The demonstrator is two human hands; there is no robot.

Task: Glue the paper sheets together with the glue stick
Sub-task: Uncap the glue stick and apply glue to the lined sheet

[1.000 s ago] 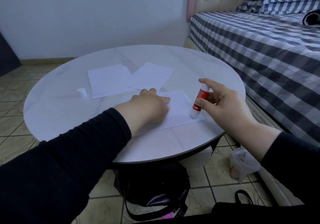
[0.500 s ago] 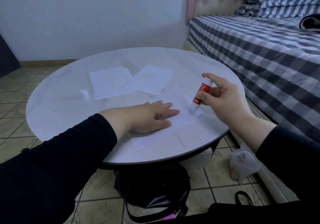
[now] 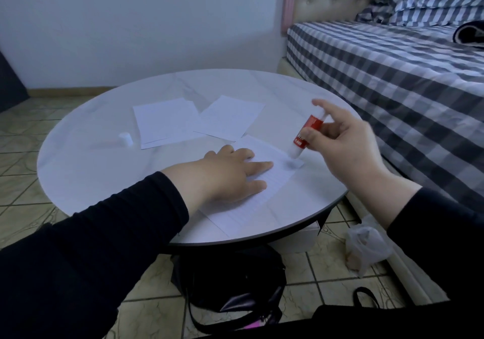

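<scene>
A lined paper sheet [image 3: 264, 194] lies near the front right edge of the round white table [image 3: 110, 171]. My left hand [image 3: 230, 176] presses flat on it with straight fingers. My right hand [image 3: 345, 142] grips a red and white glue stick [image 3: 306, 135], tilted, its lower tip touching the sheet's far right corner. Two more white sheets lie farther back, one at the left [image 3: 165, 121] and one at the right [image 3: 230, 117], overlapping slightly. The glue stick's white cap [image 3: 125, 139] stands at the left of the table.
A bed with a grey checked cover [image 3: 392, 76] stands close on the right. A black bag [image 3: 227, 286] sits on the tiled floor under the table's front edge. A clear plastic bag [image 3: 366, 247] lies on the floor by the bed.
The lined sheet has turned under my left hand, whose fingers went from curled to flat. My right hand has shifted the glue stick to the sheet's far right corner.
</scene>
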